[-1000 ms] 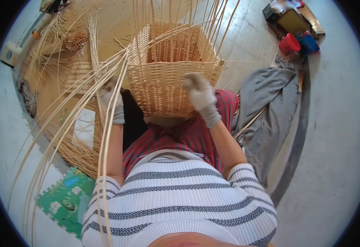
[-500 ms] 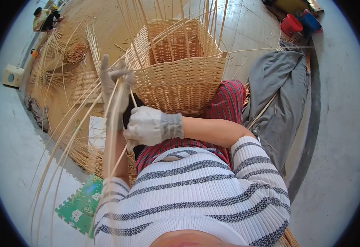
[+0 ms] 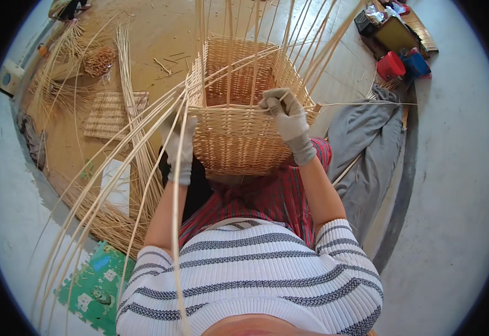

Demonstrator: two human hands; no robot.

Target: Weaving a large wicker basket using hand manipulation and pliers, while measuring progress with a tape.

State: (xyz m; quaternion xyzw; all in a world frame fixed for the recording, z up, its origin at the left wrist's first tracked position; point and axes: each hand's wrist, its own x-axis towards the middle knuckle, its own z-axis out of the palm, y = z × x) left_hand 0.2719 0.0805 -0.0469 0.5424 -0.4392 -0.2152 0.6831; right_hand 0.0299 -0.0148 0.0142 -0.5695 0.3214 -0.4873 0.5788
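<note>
A square wicker basket of pale tan cane sits on my lap, with tall upright stakes rising from its rim. At its near left corner, my left hand, in a grey-white glove, closes around the basket's edge; loose strands partly hide its fingers. Toward the right end of the near rim, my gloved right hand has its fingers bent in a pinch on a cane strand lying along that rim. Several long loose canes fan from the left corner down past my left arm.
Cane bundles and a woven mat lie on the floor at left, near a green foam mat. Grey cloth lies at right, below a red bucket and a blue container. A person is at the far left.
My right hand has moved from beside my left hand up to the right part of the near rim. My left hand has lowered against the basket's left corner. The strand between them was let down.
</note>
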